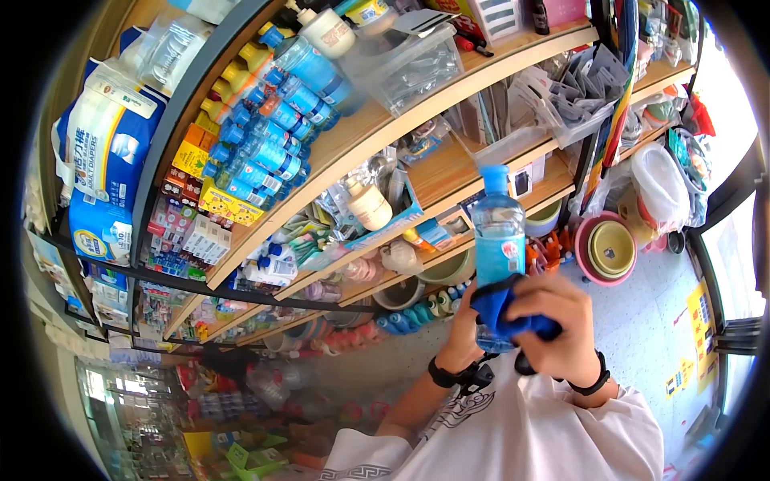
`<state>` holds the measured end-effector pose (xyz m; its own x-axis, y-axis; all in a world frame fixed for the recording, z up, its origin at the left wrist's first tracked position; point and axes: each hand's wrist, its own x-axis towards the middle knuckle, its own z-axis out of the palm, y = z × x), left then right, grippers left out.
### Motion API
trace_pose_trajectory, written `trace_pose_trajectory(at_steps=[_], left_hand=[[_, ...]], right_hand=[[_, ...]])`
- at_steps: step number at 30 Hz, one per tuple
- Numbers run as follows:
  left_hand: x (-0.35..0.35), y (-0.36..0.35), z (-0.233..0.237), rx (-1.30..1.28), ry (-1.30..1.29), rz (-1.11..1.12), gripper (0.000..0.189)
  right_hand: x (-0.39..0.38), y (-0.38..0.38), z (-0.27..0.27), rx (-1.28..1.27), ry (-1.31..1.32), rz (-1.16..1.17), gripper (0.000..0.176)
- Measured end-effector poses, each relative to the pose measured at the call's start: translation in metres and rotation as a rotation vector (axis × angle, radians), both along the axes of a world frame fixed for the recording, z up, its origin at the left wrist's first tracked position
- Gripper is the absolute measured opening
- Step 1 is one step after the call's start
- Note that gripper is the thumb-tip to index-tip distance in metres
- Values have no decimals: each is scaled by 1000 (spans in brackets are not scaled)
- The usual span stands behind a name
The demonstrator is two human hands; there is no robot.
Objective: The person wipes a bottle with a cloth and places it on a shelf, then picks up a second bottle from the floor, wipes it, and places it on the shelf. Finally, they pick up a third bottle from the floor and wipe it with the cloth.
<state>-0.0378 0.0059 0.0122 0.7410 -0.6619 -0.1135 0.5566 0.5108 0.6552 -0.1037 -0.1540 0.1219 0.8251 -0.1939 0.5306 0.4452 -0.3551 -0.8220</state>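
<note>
My left hand (460, 338) is closed around the lower part of a clear plastic bottle (499, 228) with a blue cap, a light-blue label and clear liquid inside. The bottle stands upright in front of my chest. A dark-blue cloth (499, 306) is pinched in the curled fingers of my right hand (561, 319), which is slightly blurred. That cloth lies against the bottle's front, below the label, and hides part of my left fingers. Both wrists carry black bands.
Wooden shelves (345, 148) run along the left and top. Similar blue bottles (269, 152) stand in rows there, beside a clear plastic bin (413, 68). Adult diaper packs (108, 144) are at far left. Stacked basins (607, 250) sit on the floor at right.
</note>
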Motion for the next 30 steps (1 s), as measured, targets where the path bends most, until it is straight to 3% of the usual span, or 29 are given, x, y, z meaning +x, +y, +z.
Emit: trace_pose_trajectory(at_steps=[3,5,7,8,14,15,16,18,22,27,30], left_hand=[[-4,-6,15,-179,44,-28,53],[-2,-4,13,-73,-28,-93,66],[0,-6,17,-14,-69,-117,73],[0,-8,19,44,-108,-141,80],[7,-5,13,112,-299,-179,82],[10,-2,12,146,-400,-220,83],[12,0,12,146,-400,-221,83],[16,2,13,199,-471,-205,84],[21,-1,32,260,-496,-106,82],[23,-8,37,441,-844,77,79],[22,-12,40,531,-937,158,78]], right_hand=[[9,-4,-1,-158,-65,-364,31],[9,-3,-3,-257,-94,-467,30],[10,3,-16,-275,-227,-801,25],[9,1,-17,-274,-226,-802,25],[14,-17,-15,198,-151,-560,20],[12,-14,-9,428,-72,-517,22],[9,-22,-12,421,-52,-404,33],[9,-19,-13,751,-58,-169,42],[16,-10,-28,859,-35,-34,41],[16,2,-38,1302,17,65,39],[14,5,-40,1251,121,36,42]])
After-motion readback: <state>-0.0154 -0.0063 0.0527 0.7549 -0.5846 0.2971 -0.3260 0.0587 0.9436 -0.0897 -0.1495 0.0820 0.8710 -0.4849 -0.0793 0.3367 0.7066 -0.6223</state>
